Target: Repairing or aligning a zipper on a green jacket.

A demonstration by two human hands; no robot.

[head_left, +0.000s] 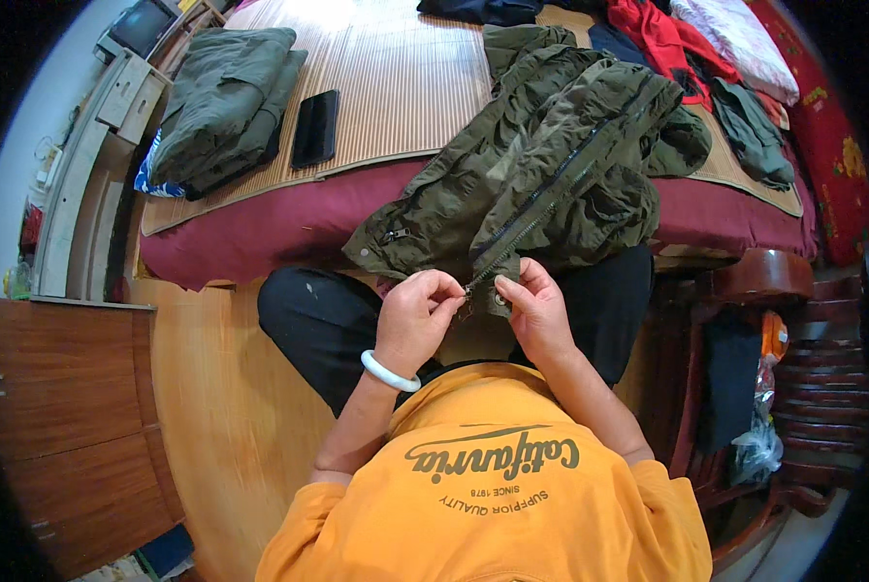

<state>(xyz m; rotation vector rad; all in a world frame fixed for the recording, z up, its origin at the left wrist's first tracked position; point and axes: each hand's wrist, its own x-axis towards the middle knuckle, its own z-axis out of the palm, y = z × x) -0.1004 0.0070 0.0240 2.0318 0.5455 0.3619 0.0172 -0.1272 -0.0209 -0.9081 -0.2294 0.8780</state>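
Observation:
An olive-green jacket [551, 145] lies spread over the bed's near edge, its lower hem hanging toward my lap. A long metal zipper [536, 218] runs down its front to my hands. My left hand [417, 315], with a pale bangle on the wrist, pinches the zipper's lower end between thumb and fingertips. Opposite it, my right hand [539, 308] grips the hem beside the zipper, close to a round metal snap. The fingers hide exactly how the zipper's two sides meet. Both hands are closed, a short gap apart.
Folded green clothes [223, 107] and a black phone [315, 128] rest on the bed's bamboo mat [386, 78]. Red clothing [662, 44] and a pillow [740, 39] lie at the far right. A wooden chair [822, 388] stands right, a brown cabinet [61, 417] left.

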